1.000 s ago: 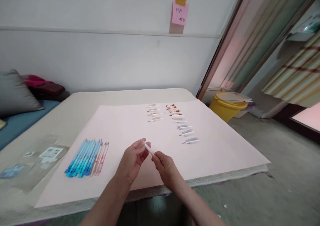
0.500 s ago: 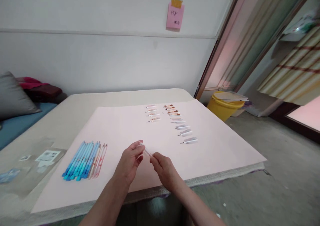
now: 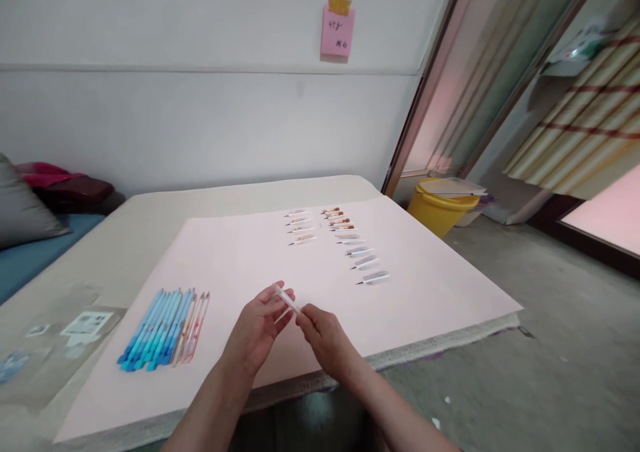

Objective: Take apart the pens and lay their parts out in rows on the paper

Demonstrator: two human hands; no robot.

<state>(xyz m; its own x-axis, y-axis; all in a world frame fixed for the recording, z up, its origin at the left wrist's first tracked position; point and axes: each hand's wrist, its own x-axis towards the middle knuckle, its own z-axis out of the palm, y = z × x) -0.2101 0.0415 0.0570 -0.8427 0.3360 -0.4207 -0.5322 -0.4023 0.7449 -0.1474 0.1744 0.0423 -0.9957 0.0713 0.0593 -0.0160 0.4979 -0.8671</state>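
Above the front of the pink sheet, my right hand pinches the lower end of a slim white pen between thumb and fingers. The pen slants up and left toward my left hand. My left fingers are spread and slightly curled, and the pen's upper end lies against them. Its lower end is hidden in my right hand. To the left lies a row of blue pens, with a few pink-patterned clear pens beside it.
Farther back on the sheet lie short white pen pieces with dark tips, brown-topped ones and grey-patterned ones. Clear plastic bags lie at the left. A yellow bucket stands beyond the table's right side.
My left fingers have loosened from a pinch at the pen's upper end and spread out. More of the pen shows. The view has shifted slightly to the right.
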